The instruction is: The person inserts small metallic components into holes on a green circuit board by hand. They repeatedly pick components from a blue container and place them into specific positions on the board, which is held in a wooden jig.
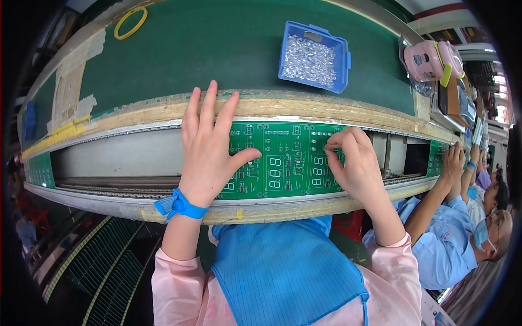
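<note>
A green circuit board (277,187) with white digit outlines lies across the rails in front of me. My left hand (209,141) rests over its left end, palm down and fingers spread, the fingertips reaching the wooden ledge. A blue band circles that wrist. Over the right part of the board, my right hand (352,157) has its thumb and fingertips pinched together near a row of small white parts (321,134). Whatever sits in the pinch is too small or hidden to make out. Beyond the ledge stands a blue bin (345,68) full of small clear parts (310,60).
A wooden ledge (304,106) borders the green work surface (217,43). On it lies a yellow ring (130,23), far left. A pink container (427,61) stands at the right. Further right, another person's hand (452,162) is at the line. Racked green boards (109,271) stand lower left.
</note>
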Available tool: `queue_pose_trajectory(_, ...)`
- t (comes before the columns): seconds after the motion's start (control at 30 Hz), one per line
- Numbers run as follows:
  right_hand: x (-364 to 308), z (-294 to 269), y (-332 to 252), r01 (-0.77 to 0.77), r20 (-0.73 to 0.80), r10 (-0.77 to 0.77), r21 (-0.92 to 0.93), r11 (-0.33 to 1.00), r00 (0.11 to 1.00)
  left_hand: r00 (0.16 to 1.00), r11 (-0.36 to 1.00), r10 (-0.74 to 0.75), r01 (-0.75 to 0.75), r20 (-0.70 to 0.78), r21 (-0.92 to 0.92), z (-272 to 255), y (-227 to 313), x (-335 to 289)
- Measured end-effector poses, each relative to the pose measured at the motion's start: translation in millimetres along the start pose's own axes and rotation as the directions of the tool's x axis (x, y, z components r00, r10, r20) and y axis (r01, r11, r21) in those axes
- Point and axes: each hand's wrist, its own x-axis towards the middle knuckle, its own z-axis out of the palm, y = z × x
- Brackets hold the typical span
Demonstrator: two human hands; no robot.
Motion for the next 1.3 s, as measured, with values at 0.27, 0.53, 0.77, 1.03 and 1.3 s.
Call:
queue_pose_trajectory(0.27, 8, -2, -14, 0.061, 0.031, -0.058, -0.124, 0.990, 0.998, 0.999, 0.999, 0.009, -0.010, -0.035, -0.038, 3, -5, -2)
queue_pose_trajectory(0.53, 12, -5, -15, 0.108, 0.107, -0.089, -0.186, 0.977, 0.990, 0.999, 0.999, 0.012, -0.013, -0.039, -0.046, 4, -7, -3)
queue_pose_trajectory(0.77, 29, -32, -24, -0.078, 0.143, 0.088, -0.076, 0.994, 0.986, 1.000, 1.000, 0.013, -0.013, -0.021, -0.001, 3, 1, -2)
queue_pose_trajectory(1.03, 102, -15, 18, 0.094, -0.120, -0.124, -0.231, 0.968, 0.985, 0.983, 0.982, 0.177, -0.174, -0.045, 0.076, 8, 42, 13)
queue_pose_trajectory(1.3, 116, -1, 17, 0.079, 0.044, -0.066, -0.448, 0.891, 0.997, 0.906, 0.884, 0.387, -0.313, -0.169, 0.347, 7, 55, 108)
